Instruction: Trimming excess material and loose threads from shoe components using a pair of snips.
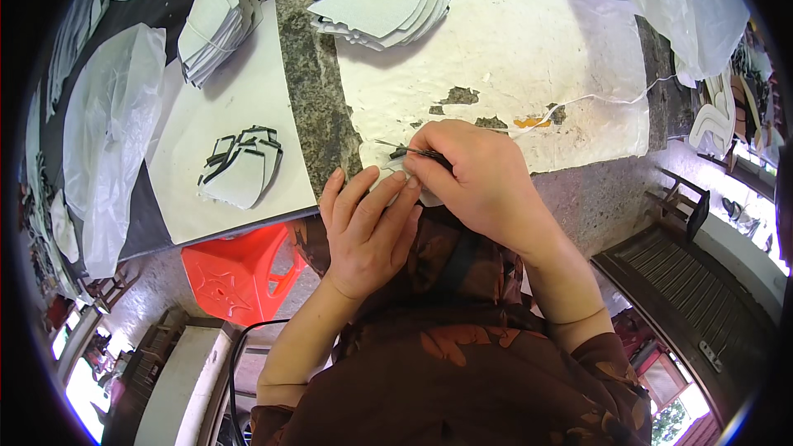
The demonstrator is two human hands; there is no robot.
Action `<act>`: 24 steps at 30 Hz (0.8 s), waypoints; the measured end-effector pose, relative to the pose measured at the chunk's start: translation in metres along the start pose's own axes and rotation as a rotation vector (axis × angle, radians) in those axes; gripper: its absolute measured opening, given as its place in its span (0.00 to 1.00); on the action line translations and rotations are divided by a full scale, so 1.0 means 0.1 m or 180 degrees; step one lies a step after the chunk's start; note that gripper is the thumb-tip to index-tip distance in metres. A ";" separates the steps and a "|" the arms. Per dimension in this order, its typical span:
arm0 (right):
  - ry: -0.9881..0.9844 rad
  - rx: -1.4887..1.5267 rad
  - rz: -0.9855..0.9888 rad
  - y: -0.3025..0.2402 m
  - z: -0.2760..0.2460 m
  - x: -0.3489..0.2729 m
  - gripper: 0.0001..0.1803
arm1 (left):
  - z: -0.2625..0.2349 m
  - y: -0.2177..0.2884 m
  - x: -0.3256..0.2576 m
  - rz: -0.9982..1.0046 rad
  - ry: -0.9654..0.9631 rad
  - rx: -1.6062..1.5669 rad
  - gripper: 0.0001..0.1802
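Observation:
At the near edge of the work table, my right hand (pixel 475 167) is closed around a thin pointed tool (pixel 425 153) with a dark handle. The slim metal tip points left, over a small white piece with black edging (pixel 399 163). My left hand (pixel 363 227) has its fingertips on that piece from the left, the fingers close together and slightly bent. Most of the piece is hidden under both hands. Farther back lies a stack of white fan-shaped pieces with black edges (pixel 376 8). To the left sits a smaller pile of black-edged white pieces (pixel 244 169).
White sheets (pixel 570 66) with torn spots cover the table. A tied bundle of white pieces (pixel 216 25) lies at the back left, beside clear plastic bags (pixel 111 140). White thread (pixel 611 97) trails across the right side. Below the table stands a red plastic stool (pixel 231 277).

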State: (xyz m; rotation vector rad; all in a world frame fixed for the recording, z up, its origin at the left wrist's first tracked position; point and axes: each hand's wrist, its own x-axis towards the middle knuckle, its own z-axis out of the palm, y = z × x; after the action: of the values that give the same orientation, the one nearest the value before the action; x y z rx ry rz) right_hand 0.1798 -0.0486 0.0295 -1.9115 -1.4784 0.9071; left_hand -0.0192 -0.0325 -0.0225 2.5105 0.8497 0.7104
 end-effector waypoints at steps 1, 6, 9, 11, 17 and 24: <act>0.0012 -0.0042 0.0004 0.00 0.01 0.00 0.08 | 0.00 0.00 -0.01 -0.0001 -0.0002 0.0005 0.20; 0.0184 -0.0074 -0.0074 -0.01 0.08 -0.02 0.07 | 0.01 0.04 -0.02 -0.0115 0.0133 0.0167 0.19; 0.0325 -0.0176 -0.0144 -0.01 0.11 -0.02 0.07 | 0.02 0.04 -0.01 -0.0093 0.0080 0.0280 0.19; 0.0357 -0.0194 -0.0123 -0.02 0.12 -0.03 0.07 | 0.03 0.04 0.00 -0.0106 0.0062 0.0273 0.17; 0.0251 -0.0194 -0.0107 -0.04 0.07 -0.02 0.07 | 0.04 0.05 0.00 -0.0160 0.0021 0.0353 0.17; 0.0158 0.0042 0.0125 0.00 -0.09 0.01 0.09 | 0.00 0.10 0.05 -0.0210 -0.0075 0.0354 0.17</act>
State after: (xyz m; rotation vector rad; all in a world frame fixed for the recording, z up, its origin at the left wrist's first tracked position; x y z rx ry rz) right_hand 0.1865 -0.0478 0.0349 -1.9457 -1.4074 0.8784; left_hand -0.0116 -0.0369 -0.0154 2.5693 0.9839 0.6269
